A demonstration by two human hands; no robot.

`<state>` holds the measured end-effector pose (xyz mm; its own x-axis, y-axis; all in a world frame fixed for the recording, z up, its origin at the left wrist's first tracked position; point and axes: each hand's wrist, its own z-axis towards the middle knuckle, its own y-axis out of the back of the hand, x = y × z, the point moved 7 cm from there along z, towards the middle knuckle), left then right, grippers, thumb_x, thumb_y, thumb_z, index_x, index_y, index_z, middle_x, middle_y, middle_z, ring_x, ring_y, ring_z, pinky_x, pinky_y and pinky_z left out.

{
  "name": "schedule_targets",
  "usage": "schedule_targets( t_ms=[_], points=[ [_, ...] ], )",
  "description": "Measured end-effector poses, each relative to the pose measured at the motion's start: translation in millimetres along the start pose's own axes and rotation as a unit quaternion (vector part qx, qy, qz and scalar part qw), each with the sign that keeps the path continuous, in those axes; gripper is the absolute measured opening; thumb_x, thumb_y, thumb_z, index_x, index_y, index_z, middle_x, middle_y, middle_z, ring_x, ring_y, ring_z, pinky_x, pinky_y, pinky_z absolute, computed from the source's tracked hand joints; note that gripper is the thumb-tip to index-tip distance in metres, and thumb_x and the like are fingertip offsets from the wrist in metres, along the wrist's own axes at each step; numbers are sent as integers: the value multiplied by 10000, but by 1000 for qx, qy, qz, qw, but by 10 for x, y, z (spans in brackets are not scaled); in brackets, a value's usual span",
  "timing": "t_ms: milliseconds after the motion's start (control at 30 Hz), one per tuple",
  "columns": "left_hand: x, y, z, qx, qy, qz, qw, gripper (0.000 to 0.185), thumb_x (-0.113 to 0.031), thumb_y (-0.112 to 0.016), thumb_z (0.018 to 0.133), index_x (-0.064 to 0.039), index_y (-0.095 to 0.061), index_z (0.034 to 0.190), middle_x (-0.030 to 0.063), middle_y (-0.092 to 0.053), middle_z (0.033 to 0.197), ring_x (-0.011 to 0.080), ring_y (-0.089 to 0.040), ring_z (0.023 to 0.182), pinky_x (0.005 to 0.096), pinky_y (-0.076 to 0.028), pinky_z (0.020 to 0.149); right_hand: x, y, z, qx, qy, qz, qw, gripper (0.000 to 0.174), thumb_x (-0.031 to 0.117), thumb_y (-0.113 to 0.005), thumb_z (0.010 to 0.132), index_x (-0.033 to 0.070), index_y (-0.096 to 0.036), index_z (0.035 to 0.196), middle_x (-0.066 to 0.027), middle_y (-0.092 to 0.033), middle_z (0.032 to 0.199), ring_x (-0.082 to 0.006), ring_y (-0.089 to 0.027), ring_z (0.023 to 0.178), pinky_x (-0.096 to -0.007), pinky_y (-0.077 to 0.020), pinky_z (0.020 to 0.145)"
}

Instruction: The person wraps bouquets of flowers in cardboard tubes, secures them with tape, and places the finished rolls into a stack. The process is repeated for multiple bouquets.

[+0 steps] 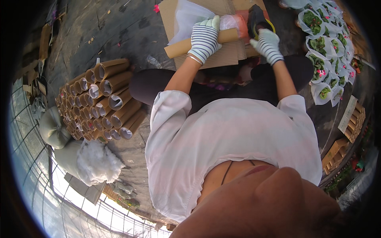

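My left hand (205, 38), in a white and blue striped glove, is closed over a rolled corrugated cardboard tube (178, 48) that lies across a stack of flat corrugated sheets (223, 56). My right hand (268, 44), in a matching glove and slightly blurred, is at a black and yellow tape dispenser (256, 19); its fingers touch the near side, but the hold is not clear. Behind the tube lie a white translucent sleeve (190, 17) and a plastic-wrapped roll (230, 23) with an orange-red end.
Many stacked cardboard tubes (114, 86) with white linings lie at the left, near a sack spilling white fluffy filling (98, 163). Potted plants in white sleeves (317, 44) crowd the right. Cardboard boxes with dividers (351, 119) stand farther right. Dark sheeting (89, 29) covers the ground.
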<state>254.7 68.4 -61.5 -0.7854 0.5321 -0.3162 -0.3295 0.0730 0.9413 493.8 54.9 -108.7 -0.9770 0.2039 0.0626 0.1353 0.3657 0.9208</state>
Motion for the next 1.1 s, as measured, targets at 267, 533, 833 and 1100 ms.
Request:
schedule_targets(
  t_ms=[267,533,833,1100],
  points=[
    [18,-7,-6,-15,-5,-5,1000,919,-278,-910,563,-17,-535,1361,146,-694,1148,326,-672,1076,445,-527,923,-47,773,-383,-94,144,419,892,470,435,-641,981,-22,-695,888,-134,-739,816,-203,-723,783,-327,-556,837],
    [14,27,65,39,25,10,999,951,-311,-930,572,-32,-525,1386,145,-696,1176,323,-674,1085,440,-521,935,291,252,-1575,-50,181,519,834,293,165,-737,902,-51,-656,1082,-147,-753,892,-187,-738,730,-328,-577,680],
    [5,19,135,49,23,42,998,937,-356,-923,564,-47,-553,1367,153,-718,1138,315,-682,1071,436,-527,915,462,86,-1605,110,215,36,970,561,462,-800,788,-39,-701,1020,-226,-731,839,-343,-737,811,-409,-568,715],
    [-66,177,172,92,37,46,994,1033,-392,-935,560,-23,-514,1428,174,-728,1130,336,-693,1055,421,-541,919,-166,595,-1011,-138,41,180,973,662,567,-734,864,-7,-678,1190,-272,-732,938,-419,-719,862,-460,-574,787]
  ],
)
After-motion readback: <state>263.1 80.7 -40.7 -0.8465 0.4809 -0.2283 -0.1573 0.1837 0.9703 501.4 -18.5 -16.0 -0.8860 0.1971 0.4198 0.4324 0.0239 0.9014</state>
